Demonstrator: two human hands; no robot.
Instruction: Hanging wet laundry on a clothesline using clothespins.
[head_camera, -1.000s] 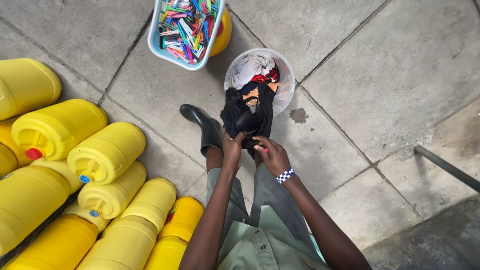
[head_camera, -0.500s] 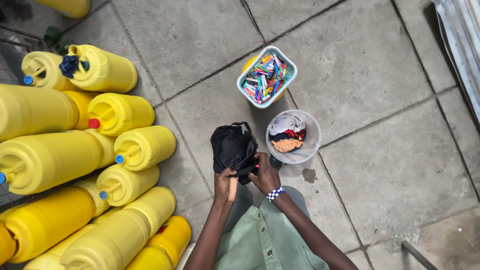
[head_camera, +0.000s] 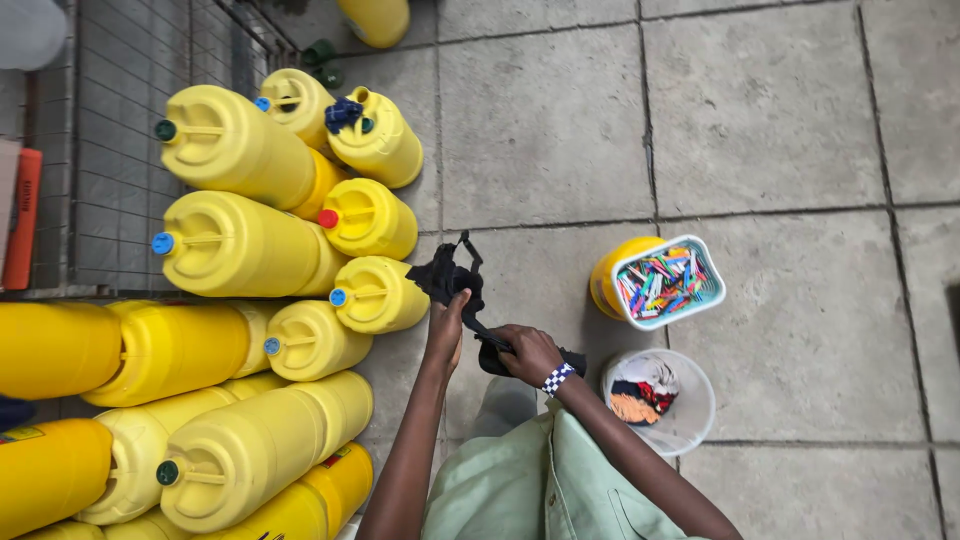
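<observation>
Since half a second ago the view has swung round, so the clear bucket (head_camera: 680, 420) of clothes now sits low at the right instead of just beyond the hands, and the black garment (head_camera: 455, 285) has been drawn out longer between the two hands rather than bunched in front of them.

The left hand (head_camera: 446, 322) is raised and closed on the upper part of the garment, its fingers pinching the cloth where a thin strap (looped, sticking upward) stands free above it. The right hand (head_camera: 527, 352) is lower and to the right, curled tight on the other end of the same garment, with a dark bunch of cloth spilling out past its knuckles. A checkered wristband (head_camera: 557, 378) circles the right wrist. The garment hangs in the air between the hands, above the paved floor (head_camera: 780, 130) and just beside the nearest yellow jerrycans (head_camera: 240, 250).

Those jerrycans lie on their sides in a stacked heap at the left, their caps blue, red and green. Behind them stands a wire mesh fence (head_camera: 120, 150). To the right of the hands a pale blue basket (head_camera: 668, 282) full of coloured clothes pegs rests on a yellow container (head_camera: 612, 272), near the clear bucket but apart from it. The person's green shirt (head_camera: 530, 490) fills the bottom edge.
</observation>
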